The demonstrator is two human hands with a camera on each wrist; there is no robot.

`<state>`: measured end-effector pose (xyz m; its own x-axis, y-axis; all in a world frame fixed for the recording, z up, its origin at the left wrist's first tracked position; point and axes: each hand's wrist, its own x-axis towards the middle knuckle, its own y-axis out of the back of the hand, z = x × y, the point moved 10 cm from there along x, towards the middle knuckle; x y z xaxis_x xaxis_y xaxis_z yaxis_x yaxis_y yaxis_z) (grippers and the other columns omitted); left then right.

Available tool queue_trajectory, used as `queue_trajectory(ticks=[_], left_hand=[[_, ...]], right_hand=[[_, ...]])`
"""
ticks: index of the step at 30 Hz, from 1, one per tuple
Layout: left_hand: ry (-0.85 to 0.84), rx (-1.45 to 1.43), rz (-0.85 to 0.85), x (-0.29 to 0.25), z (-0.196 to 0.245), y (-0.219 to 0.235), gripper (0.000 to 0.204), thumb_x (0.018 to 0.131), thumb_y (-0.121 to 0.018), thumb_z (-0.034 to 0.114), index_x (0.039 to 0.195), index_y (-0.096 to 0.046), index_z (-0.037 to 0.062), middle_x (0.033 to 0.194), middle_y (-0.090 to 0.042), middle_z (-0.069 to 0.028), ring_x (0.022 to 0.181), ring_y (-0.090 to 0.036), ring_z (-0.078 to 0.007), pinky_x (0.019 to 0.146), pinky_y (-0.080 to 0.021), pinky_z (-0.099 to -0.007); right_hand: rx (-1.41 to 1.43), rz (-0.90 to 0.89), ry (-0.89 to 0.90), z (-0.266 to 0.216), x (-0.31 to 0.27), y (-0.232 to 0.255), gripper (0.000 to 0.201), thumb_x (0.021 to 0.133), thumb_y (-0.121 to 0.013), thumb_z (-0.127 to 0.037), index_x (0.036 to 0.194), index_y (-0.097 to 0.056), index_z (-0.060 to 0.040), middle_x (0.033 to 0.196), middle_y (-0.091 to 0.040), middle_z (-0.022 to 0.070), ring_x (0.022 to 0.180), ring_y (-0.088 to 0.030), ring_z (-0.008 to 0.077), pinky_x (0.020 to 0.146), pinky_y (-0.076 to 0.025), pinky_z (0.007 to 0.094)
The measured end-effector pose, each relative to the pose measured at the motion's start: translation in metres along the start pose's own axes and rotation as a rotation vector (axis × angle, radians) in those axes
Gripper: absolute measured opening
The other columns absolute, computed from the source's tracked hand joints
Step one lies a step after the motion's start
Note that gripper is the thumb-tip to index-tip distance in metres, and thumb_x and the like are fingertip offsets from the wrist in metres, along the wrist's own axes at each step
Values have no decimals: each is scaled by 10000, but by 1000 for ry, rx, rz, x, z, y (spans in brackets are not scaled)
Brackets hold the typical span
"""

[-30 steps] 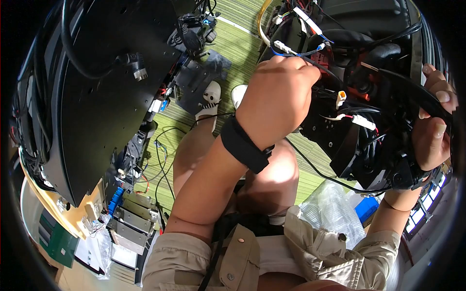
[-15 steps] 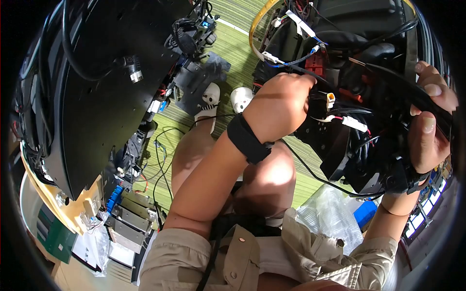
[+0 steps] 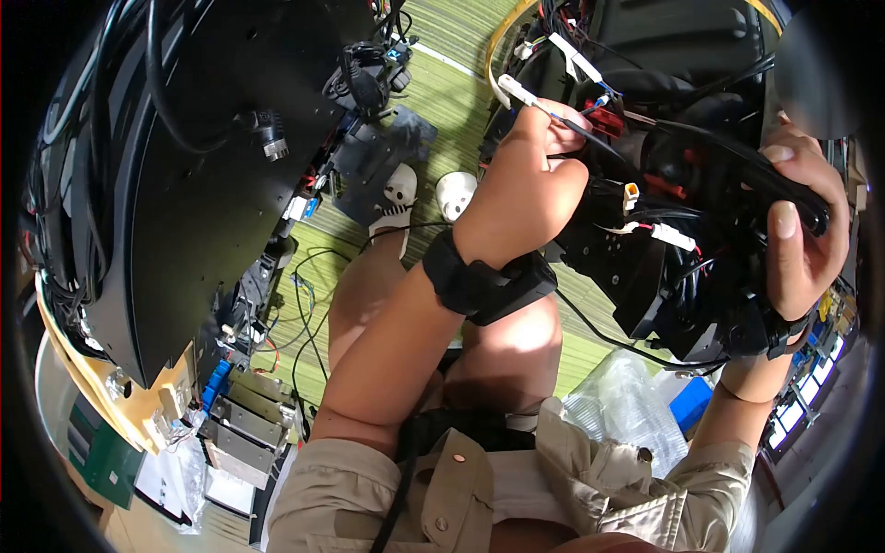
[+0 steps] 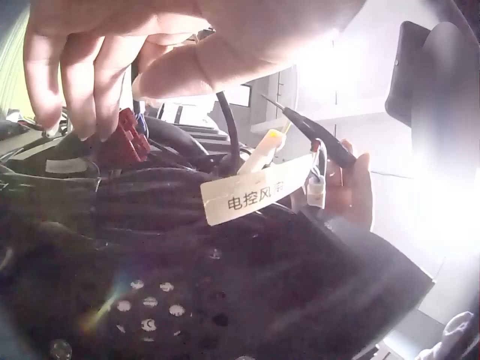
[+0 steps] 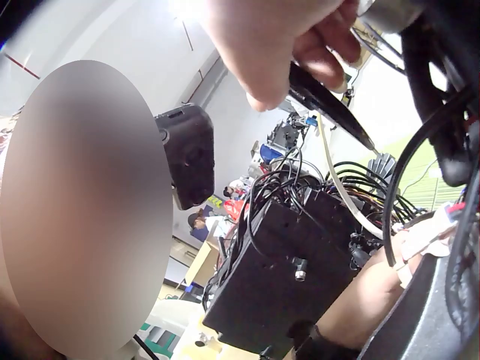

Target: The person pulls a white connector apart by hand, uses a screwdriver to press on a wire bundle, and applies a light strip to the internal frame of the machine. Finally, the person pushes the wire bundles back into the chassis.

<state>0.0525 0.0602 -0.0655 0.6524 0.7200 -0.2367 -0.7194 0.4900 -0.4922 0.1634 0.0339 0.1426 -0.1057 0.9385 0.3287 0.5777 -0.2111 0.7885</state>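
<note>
My left hand point(image 3: 525, 180) reaches into the wiring of a black machine at the upper right. Its thumb stands apart from the fingers, and a dark cable point(image 3: 599, 143) crosses in front of them. In the left wrist view the fingers point(image 4: 79, 82) hang over the cables, fingertips close to a red connector point(image 4: 129, 140). My right hand point(image 3: 802, 230) grips a slim black tool point(image 3: 728, 143) with a thin pointed metal tip, aimed left over the machine. A white label point(image 4: 255, 191) and a white plug point(image 4: 262, 150) hang between the hands.
A large black panel point(image 3: 221, 184) with thick cables stands on the left. White connectors point(image 3: 673, 238) dangle from the machine. Below lies bubble wrap point(image 3: 627, 396) beside a blue box point(image 3: 691, 401). A loose black cable point(image 3: 599, 323) runs over the green floor point(image 3: 442, 111).
My left hand has lifted slightly; its closed fingers have loosened and the wrist has turned, showing the black box on its strap. My right hand has turned the tool.
</note>
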Motion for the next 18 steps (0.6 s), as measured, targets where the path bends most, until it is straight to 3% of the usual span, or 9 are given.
queue_trajectory(ticks=[5, 7, 13, 15, 18], left_hand=[[-11, -124, -22, -1, 8, -4, 355, 798, -462, -101, 1137, -458, 3, 1075, -578, -102, 981, -536, -124, 854, -416, -260], [-5, -133, -33, 1, 7, -5, 356, 800, -465, -101, 1140, -458, 4, 1077, -578, -102, 966, -538, -121, 852, -416, -257], [64, -209, -6, 2, 6, -5, 329, 806, -470, -84, 1124, -473, 0, 1078, -577, -110, 951, -548, -132, 846, -447, -266], [125, -326, 4, 1, 4, -5, 315, 819, -469, -47, 1130, -479, 0, 1095, -575, -117, 984, -554, -153, 865, -461, -292], [143, -435, -6, -1, 5, -6, 312, 839, -467, 19, 1151, -475, 6, 1116, -574, -124, 1021, -558, -182, 908, -449, -333]], right_hand=[[-99, -82, -7, -6, 8, -8, 221, 778, -628, -79, 973, -598, 21, 947, -632, 125, 940, -579, 227, 1068, -278, 441], [-187, -208, 19, -8, 11, -18, 199, 774, -634, -80, 944, -600, 19, 916, -632, 124, 892, -569, 230, 1050, -291, 429], [-260, -299, 47, -22, 29, -34, 214, 750, -671, -127, 914, -607, -7, 872, -618, 101, 839, -551, 266, 880, -366, 372], [-418, -595, 41, -18, 28, -57, 246, 751, -661, -155, 928, -594, 3, 894, -585, 118, 900, -517, 295, 953, -337, 422], [-447, -651, 114, -21, 30, -67, 250, 763, -657, -185, 933, -596, -11, 865, -563, 115, 877, -511, 322, 943, -341, 429]])
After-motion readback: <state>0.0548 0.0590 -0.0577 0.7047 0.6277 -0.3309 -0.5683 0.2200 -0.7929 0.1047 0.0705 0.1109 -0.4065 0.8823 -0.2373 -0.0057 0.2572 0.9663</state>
